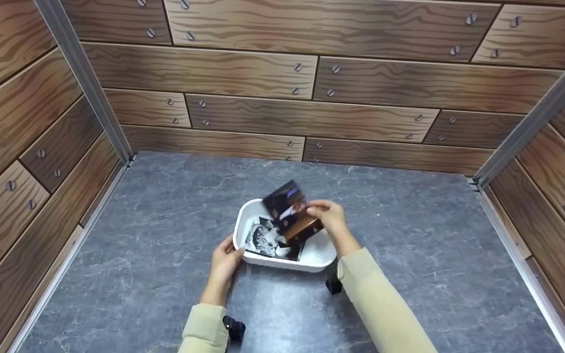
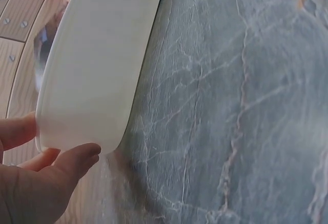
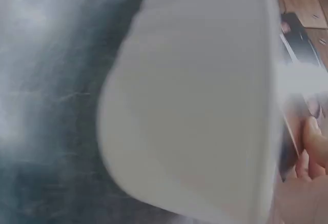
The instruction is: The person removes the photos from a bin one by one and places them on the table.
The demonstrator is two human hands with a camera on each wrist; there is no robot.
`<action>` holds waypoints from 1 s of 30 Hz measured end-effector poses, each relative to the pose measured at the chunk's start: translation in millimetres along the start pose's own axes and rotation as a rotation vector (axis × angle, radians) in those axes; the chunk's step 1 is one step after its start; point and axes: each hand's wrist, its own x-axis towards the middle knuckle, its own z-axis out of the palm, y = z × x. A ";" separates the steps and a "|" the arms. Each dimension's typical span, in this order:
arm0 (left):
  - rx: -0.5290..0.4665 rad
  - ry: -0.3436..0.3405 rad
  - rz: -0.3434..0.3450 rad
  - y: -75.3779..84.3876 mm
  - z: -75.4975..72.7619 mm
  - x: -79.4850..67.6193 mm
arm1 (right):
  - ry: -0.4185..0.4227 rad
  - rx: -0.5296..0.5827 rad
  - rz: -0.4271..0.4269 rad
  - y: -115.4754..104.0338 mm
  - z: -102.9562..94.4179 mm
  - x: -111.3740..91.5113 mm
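We see dark prints [image 1: 282,202] pinched between the thumb and fingers of the right hand [image 1: 329,216], held up over the white tub [image 1: 282,265] between both hands — two prints or one folded, we cannot tell. Below them, nearer the left hand [image 1: 225,261], a black-and-white picture [image 1: 264,239] lies inside the tub. The left hand grips the tub's corner, thumb against the outer wall. We judge the handling to be partway: the picture sits in the tub, while the prints are not yet let go — whether they are going in or coming out, we cannot say. We can read no brand, label or writing on any of it. Grey marbled flooring [image 1: 140,274] spreads around both hands, and wood-patterned walls [image 1: 361,24] rise beyond them.
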 end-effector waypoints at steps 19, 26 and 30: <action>0.021 0.028 -0.003 -5.6 -5.4 -0.7 | 0.297 0.459 0.246 45.4 -146.5 48.2; 0.009 0.027 -0.012 -7.0 -7.2 -3.6 | 0.411 0.051 0.179 76.3 -135.5 47.4; 0.010 0.019 0.007 -4.9 -2.9 -1.5 | 0.447 -0.294 0.051 82.2 -133.1 49.1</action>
